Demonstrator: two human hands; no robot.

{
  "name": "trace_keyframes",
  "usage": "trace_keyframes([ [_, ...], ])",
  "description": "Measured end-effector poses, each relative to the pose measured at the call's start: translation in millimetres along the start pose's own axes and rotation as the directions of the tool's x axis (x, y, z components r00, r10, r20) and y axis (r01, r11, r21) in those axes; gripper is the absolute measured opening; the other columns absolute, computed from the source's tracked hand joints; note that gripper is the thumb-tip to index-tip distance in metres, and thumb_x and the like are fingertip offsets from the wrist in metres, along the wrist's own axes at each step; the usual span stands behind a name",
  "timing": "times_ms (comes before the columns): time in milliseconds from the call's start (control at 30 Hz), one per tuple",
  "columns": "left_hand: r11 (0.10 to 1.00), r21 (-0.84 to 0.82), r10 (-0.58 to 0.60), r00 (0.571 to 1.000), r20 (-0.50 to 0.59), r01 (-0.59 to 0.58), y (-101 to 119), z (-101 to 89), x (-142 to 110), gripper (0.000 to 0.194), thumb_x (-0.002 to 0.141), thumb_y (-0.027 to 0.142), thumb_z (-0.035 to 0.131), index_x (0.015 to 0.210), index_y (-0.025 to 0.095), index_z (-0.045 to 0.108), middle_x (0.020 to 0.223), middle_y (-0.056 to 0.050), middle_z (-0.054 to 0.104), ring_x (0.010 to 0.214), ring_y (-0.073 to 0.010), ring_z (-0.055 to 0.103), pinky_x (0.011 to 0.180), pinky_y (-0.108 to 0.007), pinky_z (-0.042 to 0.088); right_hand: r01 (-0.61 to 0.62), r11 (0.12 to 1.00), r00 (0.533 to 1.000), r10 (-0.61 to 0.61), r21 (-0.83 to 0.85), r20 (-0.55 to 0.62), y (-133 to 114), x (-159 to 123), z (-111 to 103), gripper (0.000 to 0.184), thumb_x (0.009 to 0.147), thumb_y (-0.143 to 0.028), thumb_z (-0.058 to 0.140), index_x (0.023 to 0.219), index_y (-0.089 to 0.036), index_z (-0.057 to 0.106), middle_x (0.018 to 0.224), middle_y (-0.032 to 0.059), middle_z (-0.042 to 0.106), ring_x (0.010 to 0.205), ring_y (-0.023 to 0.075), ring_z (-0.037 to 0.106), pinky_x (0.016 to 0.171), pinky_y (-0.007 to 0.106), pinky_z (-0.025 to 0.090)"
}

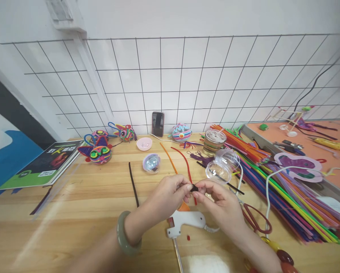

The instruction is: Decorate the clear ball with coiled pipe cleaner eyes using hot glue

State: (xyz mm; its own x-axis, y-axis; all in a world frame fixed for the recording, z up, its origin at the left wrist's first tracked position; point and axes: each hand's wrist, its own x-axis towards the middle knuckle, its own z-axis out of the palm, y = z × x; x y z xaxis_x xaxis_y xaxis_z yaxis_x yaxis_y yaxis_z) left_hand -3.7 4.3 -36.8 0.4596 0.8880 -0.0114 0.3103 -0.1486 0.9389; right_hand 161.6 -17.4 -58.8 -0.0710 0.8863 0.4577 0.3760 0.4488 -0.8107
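My left hand (174, 191) and my right hand (218, 199) meet above the middle of the wooden table, fingertips pinched. Between them is a small black piece of pipe cleaner (194, 188), bent into a short bunch and gripped from both sides. Just below lies a white hot glue gun (187, 222) with a clear glue stick (177, 254) sticking out toward me. An orange pipe cleaner (169, 157) and a red pipe cleaner (184, 160) stretch away beyond my hands. To the left rests a straight black pipe cleaner (133, 184). Red-handled scissors (256, 219) lie partly behind my right forearm.
Bundles of coloured pipe cleaners (283, 197) cover the right side, near clear plastic half-shells (218, 172) and a round clear tub (214, 142). Finished yarn-like figures (98, 151), a pink dish (144, 143), a phone (157, 124) and a book (49, 163) sit farther back.
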Motion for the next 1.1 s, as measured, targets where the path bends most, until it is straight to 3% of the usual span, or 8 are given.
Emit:
trace_keyframes([
  [367, 0.999, -0.028, 0.027, 1.000, -0.003, -0.027, -2.6, 0.6, 0.3, 0.023, 0.085, 0.036, 0.044, 0.080, 0.017, 0.055, 0.069, -0.001, 0.057, 0.064, -0.0127, 0.053, 0.055, -0.022, 0.037, -0.033, 0.998, 0.999, 0.033, 0.049, 0.009, 2.8, -1.8, 0.3, 0.006, 0.078, -0.024, 0.061, 0.083, -0.021, 0.062, 0.068, -0.0001, 0.060, 0.063, 0.0147, 0.058, 0.059, 0.026, 0.047],
  [900, 0.968, 0.232, 0.098, 0.995, 0.012, -0.098, 5.0, -2.0, -3.0, 0.027, 0.089, 0.035, 0.037, 0.074, 0.018, 0.051, 0.068, 0.002, 0.053, 0.062, -0.0110, 0.047, 0.055, -0.023, 0.032, -0.070, 0.993, 0.997, 0.070, 0.090, -0.006, 1.5, -2.2, 1.0, 0.008, 0.077, -0.025, 0.063, 0.083, -0.020, 0.062, 0.067, -0.0005, 0.059, 0.061, 0.0135, 0.057, 0.057, 0.024, 0.048],
  [1100, 0.966, 0.235, 0.106, 0.994, 0.009, -0.105, 7.1, -1.4, -3.5, 0.026, 0.089, 0.033, 0.036, 0.072, 0.018, 0.049, 0.066, 0.003, 0.050, 0.062, -0.0110, 0.045, 0.055, -0.023, 0.031, -0.072, 0.993, 0.997, 0.073, 0.099, -0.005, 0.0, -1.8, 0.4, 0.007, 0.076, -0.024, 0.063, 0.081, -0.020, 0.063, 0.066, -0.0010, 0.060, 0.060, 0.0125, 0.057, 0.056, 0.022, 0.048],
])
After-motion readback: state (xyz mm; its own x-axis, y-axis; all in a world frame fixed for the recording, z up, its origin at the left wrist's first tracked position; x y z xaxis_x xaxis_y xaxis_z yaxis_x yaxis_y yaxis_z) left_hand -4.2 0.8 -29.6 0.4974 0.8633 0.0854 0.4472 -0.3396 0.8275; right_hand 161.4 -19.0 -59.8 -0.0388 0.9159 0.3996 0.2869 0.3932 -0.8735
